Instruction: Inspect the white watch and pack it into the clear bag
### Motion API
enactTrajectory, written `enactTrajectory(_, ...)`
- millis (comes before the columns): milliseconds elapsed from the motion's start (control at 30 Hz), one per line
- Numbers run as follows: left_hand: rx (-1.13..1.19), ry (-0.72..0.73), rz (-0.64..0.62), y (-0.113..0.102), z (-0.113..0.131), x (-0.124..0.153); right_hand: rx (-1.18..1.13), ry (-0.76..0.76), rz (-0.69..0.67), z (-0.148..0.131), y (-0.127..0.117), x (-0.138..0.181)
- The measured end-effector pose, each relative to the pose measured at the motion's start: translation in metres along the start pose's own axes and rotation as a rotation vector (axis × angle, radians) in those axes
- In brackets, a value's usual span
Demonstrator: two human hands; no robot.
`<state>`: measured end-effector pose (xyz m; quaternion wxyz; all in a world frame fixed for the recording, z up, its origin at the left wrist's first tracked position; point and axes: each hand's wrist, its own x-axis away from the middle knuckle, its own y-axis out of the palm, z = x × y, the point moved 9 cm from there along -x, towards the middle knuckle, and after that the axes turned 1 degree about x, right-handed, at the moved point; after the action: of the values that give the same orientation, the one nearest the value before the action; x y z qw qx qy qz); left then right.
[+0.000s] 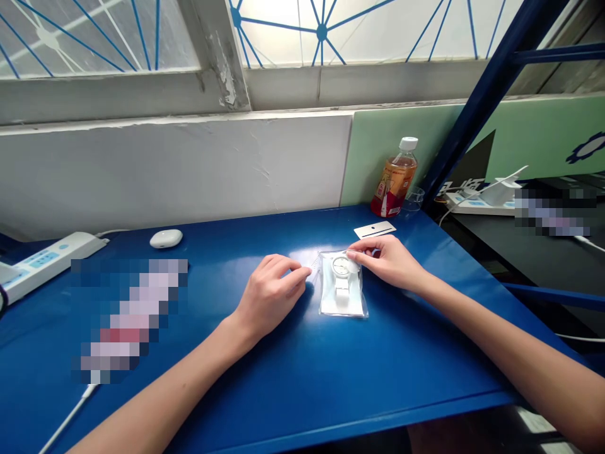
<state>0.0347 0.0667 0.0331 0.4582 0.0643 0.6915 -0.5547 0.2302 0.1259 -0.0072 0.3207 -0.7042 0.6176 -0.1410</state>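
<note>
The white watch w/ round white dial lies face up in a transp. plastic bag, dial at far end, strap toward near edge; the bag is on the blue table.

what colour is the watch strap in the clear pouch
The watch strap is white, in the head view.

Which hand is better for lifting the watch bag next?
Probably the right hand: it reaches over the top right corner of the bag, while the left hand sits beside the opposite edge.
</note>
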Motion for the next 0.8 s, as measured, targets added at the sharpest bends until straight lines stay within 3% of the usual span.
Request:
enactTrajectory(133,-0.030,0.141,-0.024,0.000,0.013,-0.003,0.085,-0.086,-0.005,-0.009,0.009,0.004)
enactTrajectory(233,-0.009,0.165,-0.089,0.005,0.016,-0.002,0.168,-0.150,-0.016,-0.014,0.012,0.007)
enactTrajectory(367,0.061,0.141,-0.177,0.013,0.012,0.002,0.327,-0.319,0.027,-0.026,0.007,0.011)
enactTrajectory(500,0.153,0.115,-0.276,0.019,0.007,0.005,0.349,-0.468,-0.078,-0.037,0.015,0.017)
enactTrajectory(633,0.272,0.075,-0.382,0.023,0.006,0.006,0.364,-0.491,-0.124,-0.039,0.020,0.019)
enactTrajectory(800,0.344,-0.066,-0.338,0.021,-0.006,0.004,0.391,-0.519,-0.155,-0.043,0.019,0.021)
